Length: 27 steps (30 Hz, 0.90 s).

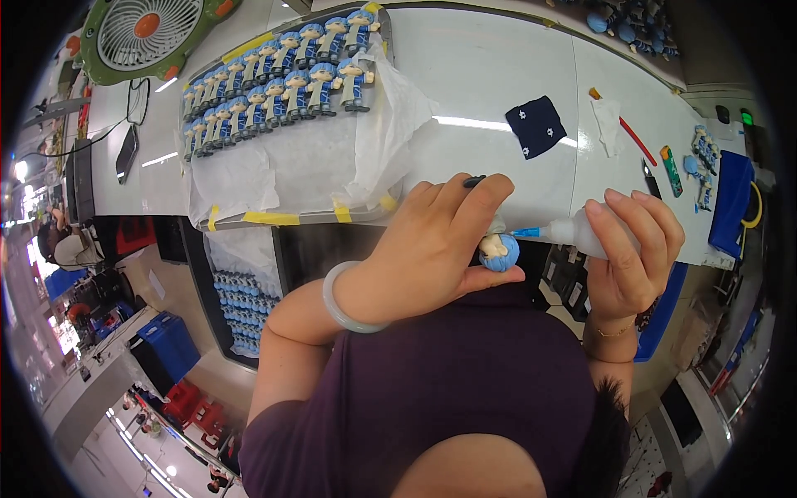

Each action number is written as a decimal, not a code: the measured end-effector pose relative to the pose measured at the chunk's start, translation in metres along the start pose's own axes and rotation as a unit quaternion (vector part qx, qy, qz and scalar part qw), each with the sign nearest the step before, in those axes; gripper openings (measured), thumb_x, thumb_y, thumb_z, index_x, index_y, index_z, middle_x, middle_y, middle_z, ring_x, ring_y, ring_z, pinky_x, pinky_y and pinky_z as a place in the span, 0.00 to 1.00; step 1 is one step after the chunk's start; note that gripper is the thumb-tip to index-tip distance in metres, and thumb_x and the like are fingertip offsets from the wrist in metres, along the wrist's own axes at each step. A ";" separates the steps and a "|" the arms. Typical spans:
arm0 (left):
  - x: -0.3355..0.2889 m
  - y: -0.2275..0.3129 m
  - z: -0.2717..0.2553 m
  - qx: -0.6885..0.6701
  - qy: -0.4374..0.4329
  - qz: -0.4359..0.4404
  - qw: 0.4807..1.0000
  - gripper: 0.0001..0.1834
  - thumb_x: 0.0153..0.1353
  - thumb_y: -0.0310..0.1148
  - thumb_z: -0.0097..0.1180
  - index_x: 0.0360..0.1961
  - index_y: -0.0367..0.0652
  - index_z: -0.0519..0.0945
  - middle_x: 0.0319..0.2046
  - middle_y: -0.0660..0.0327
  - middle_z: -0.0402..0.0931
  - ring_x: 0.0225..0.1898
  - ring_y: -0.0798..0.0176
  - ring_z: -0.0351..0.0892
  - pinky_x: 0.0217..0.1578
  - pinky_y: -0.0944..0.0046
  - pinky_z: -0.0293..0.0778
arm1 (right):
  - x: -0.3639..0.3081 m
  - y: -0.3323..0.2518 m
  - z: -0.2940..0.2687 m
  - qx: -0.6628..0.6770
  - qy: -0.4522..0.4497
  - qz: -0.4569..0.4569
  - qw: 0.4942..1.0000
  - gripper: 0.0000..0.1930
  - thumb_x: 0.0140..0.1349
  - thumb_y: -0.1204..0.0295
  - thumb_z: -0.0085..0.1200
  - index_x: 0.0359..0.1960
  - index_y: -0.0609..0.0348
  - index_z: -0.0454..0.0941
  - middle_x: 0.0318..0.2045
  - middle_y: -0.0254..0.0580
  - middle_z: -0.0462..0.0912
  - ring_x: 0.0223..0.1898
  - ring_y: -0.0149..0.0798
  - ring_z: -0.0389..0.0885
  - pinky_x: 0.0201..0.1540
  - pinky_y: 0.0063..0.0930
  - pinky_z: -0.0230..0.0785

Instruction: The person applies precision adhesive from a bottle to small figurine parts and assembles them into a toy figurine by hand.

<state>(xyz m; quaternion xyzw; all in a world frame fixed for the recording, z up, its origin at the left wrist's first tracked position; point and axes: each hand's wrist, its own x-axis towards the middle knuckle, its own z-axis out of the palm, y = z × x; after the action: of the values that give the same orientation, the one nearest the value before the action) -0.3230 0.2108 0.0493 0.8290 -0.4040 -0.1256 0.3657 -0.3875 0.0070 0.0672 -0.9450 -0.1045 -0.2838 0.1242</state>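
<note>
My left hand is closed around a small figurine with blue hair, held near the table's front edge. Its head points toward me, and most of its body is hidden by my fingers. In my right hand is a white squeeze bottle, lying sideways with its narrow blue nozzle pointing left. The nozzle tip is at the figurine's neck area; whether it touches cannot be made out. My fingers cover the back of the bottle.
A paper-lined tray with rows of similar figurines lies at left, near a green fan. A dark cloth, a red stick, a green-handled tool and a blue case lie rightward. More figurines fill a lower crate.
</note>
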 end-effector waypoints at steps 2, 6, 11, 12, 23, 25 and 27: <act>0.000 0.000 0.000 0.002 -0.001 -0.001 1.000 0.39 0.37 0.42 0.66 0.49 0.37 0.62 0.43 0.55 0.66 0.36 0.52 0.67 0.35 0.61 0.61 | 0.000 0.000 -0.001 -0.004 -0.002 -0.002 1.000 0.14 0.42 0.76 0.54 0.33 0.47 0.80 0.35 0.28 0.77 0.40 0.34 0.70 0.43 0.23 0.55; 0.000 -0.001 0.002 -0.006 0.003 0.005 1.000 0.39 0.36 0.41 0.66 0.48 0.37 0.62 0.43 0.55 0.66 0.35 0.52 0.67 0.35 0.61 0.62 | 0.001 -0.001 -0.002 -0.003 0.002 -0.005 1.000 0.14 0.42 0.75 0.54 0.33 0.46 0.80 0.35 0.28 0.77 0.40 0.34 0.70 0.43 0.23 0.56; 0.000 -0.001 0.002 -0.003 -0.001 0.002 1.000 0.39 0.36 0.42 0.66 0.48 0.36 0.61 0.43 0.55 0.66 0.35 0.52 0.67 0.35 0.61 0.62 | 0.001 -0.002 -0.002 -0.007 0.000 -0.001 1.000 0.14 0.42 0.76 0.53 0.33 0.46 0.80 0.35 0.28 0.77 0.40 0.35 0.70 0.43 0.23 0.58; 0.000 -0.001 0.001 -0.006 0.000 -0.002 1.000 0.39 0.37 0.43 0.66 0.48 0.36 0.62 0.43 0.54 0.66 0.35 0.52 0.67 0.35 0.61 0.62 | 0.002 0.000 -0.001 0.004 0.007 0.000 1.000 0.14 0.41 0.78 0.54 0.33 0.49 0.80 0.34 0.30 0.77 0.39 0.36 0.71 0.42 0.24 0.59; -0.002 -0.006 0.004 -0.044 0.045 0.036 0.997 0.27 0.39 0.51 0.63 0.38 0.48 0.74 0.31 0.54 0.63 0.26 0.55 0.63 0.27 0.63 0.62 | -0.017 0.032 0.022 0.228 0.077 0.211 0.947 0.16 0.39 0.86 0.55 0.34 0.63 0.75 0.34 0.42 0.76 0.38 0.38 0.72 0.44 0.26 0.63; -0.002 -0.007 0.003 -0.039 0.050 0.045 0.997 0.27 0.39 0.52 0.62 0.37 0.47 0.75 0.30 0.55 0.62 0.25 0.57 0.62 0.26 0.64 0.61 | -0.021 0.035 0.025 0.240 0.070 0.229 0.941 0.15 0.40 0.86 0.55 0.34 0.64 0.75 0.35 0.42 0.76 0.38 0.37 0.72 0.44 0.25 0.63; -0.001 -0.007 0.003 -0.036 0.060 0.051 0.996 0.27 0.39 0.52 0.62 0.37 0.47 0.75 0.29 0.55 0.62 0.25 0.57 0.62 0.26 0.65 0.61 | -0.025 0.038 0.027 0.251 0.063 0.248 0.934 0.15 0.41 0.85 0.55 0.35 0.64 0.75 0.36 0.41 0.75 0.39 0.37 0.72 0.45 0.25 0.63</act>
<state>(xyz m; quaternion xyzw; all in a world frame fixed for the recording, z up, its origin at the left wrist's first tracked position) -0.3211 0.2133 0.0423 0.7999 -0.4179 -0.0710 0.4248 -0.3838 -0.0241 0.0242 -0.8591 0.0736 -0.2673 0.4302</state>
